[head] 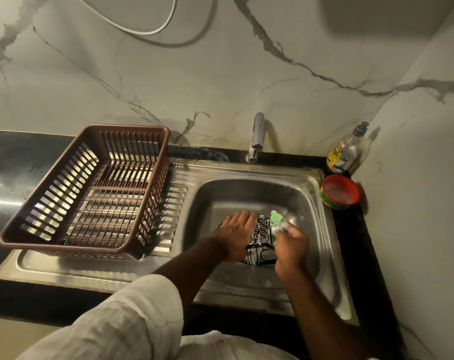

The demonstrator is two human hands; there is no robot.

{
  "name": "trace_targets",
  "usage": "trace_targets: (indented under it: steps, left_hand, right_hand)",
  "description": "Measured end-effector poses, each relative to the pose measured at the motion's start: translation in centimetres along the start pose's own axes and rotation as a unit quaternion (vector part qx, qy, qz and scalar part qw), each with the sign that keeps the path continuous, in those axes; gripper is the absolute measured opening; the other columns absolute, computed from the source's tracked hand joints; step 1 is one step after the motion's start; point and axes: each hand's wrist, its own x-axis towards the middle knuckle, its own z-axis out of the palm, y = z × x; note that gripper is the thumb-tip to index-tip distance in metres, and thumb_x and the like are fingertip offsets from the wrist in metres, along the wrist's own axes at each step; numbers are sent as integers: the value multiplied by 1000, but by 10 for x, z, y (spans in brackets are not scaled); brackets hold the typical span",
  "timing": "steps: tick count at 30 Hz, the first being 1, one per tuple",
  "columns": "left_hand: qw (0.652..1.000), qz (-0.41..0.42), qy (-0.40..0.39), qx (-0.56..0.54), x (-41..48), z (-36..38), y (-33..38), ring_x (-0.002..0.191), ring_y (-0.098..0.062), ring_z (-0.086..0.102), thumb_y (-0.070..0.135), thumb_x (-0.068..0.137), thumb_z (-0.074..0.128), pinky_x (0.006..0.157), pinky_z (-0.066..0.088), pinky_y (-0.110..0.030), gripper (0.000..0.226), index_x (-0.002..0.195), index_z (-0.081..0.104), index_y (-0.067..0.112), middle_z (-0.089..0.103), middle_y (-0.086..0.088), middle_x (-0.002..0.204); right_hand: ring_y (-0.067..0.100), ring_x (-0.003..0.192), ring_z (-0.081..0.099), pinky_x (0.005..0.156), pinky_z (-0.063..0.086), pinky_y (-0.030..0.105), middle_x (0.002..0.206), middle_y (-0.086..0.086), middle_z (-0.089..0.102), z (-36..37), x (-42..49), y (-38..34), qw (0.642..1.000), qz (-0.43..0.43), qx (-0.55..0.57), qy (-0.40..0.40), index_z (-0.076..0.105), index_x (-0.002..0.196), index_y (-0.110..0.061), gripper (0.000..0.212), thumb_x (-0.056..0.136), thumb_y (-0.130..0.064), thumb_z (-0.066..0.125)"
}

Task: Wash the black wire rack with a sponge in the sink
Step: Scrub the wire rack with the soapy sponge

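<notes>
**Hands over the rack, low in the sink**

Left hand (237, 233) reaches in from the lower middle of the frame, forearm bare below a rolled pale sleeve (132, 307). It lies palm down on the left side of the black wire rack (262, 231), fingers stretched out together and pressing on it; the thumb is out of sight. The right hand (292, 246) comes up from the lower right, wrist bent, fingers curled tight round a green sponge (276, 220) frothy with white suds, held against the rack's upper right edge. The rack sits on the floor of the steel sink (246, 193), right of centre, soap streaked over its wires.

Left of the bowl, a brown slatted plastic basket (90, 188) stands on the ribbed drainer. A chrome tap (257, 137) rises at the back edge. In the right corner stands a clear pump bottle (344, 152) with a yellow label, its writing too small to read, and just in front of it a red-rimmed tub (340, 192) with a green side, print also unreadable.
</notes>
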Motion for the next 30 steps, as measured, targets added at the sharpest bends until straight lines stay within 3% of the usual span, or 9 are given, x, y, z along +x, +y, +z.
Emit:
trace_targets:
  steps: [5,9,11,16,20,23,26,28,30]
  left_hand:
    - [1000,-7,4,-2,-1,0,-2,142,-36,27,23,81,66,118,26,-48,94,156,12,2,26,-18,153]
    - [1000,-14,9,-5,-1,1,2,139,-36,29,22,80,66,115,28,-47,94,155,13,2,28,-19,151]
    - [1000,-11,14,-1,-1,1,5,137,-37,31,22,79,66,114,30,-47,94,155,14,2,30,-19,149]
    - [1000,-4,23,3,3,2,12,133,-37,35,19,76,67,112,32,-48,94,154,16,3,33,-18,146]
    - [1000,-3,25,7,4,4,12,132,-37,36,24,78,69,110,34,-49,94,154,17,3,34,-18,145]
    - [1000,-2,29,4,3,3,11,132,-36,37,21,78,68,110,34,-49,92,154,18,3,35,-18,145]
    - [1000,-1,20,2,2,1,13,136,-36,33,14,77,64,114,30,-49,93,155,14,3,32,-19,148]
    - [1000,2,16,7,2,0,16,137,-36,31,12,77,63,115,29,-49,93,155,13,2,30,-19,150]
    - [1000,5,17,14,2,0,20,136,-37,32,12,77,63,113,30,-49,93,155,14,2,30,-19,149]
  right_hand:
    - [19,77,69,74,58,35,88,2,75,-3,-15,-6,992,-85,-91,5,75,110,-9,32,78,-5,71]
    - [23,71,70,67,60,42,81,0,73,-5,-16,-19,987,-131,-76,47,75,100,-14,25,75,-19,70]
    - [23,74,69,69,59,43,84,0,72,-9,-10,-26,988,-118,-86,42,68,97,-18,25,72,-22,67]
    - [27,78,64,68,50,35,84,3,67,-12,-6,-34,984,-73,-157,-46,63,93,-17,20,78,-4,65]
    - [28,81,69,73,60,44,84,6,71,-19,10,-37,983,-27,-145,-110,68,92,-19,17,81,-7,68]
    - [26,83,69,75,61,49,87,3,70,-25,17,-45,990,-43,-125,-49,71,101,-17,17,85,-17,68]
    - [24,79,63,66,52,33,88,5,67,-34,16,-53,987,-78,-142,-14,71,102,-13,16,89,-17,63]
    - [23,74,59,63,48,32,86,8,66,-34,15,-52,984,-59,-159,-60,66,93,-14,10,90,-11,57]
    - [23,73,61,64,51,34,84,10,68,-31,12,-47,975,-40,-178,-130,67,95,-12,16,88,-4,54]
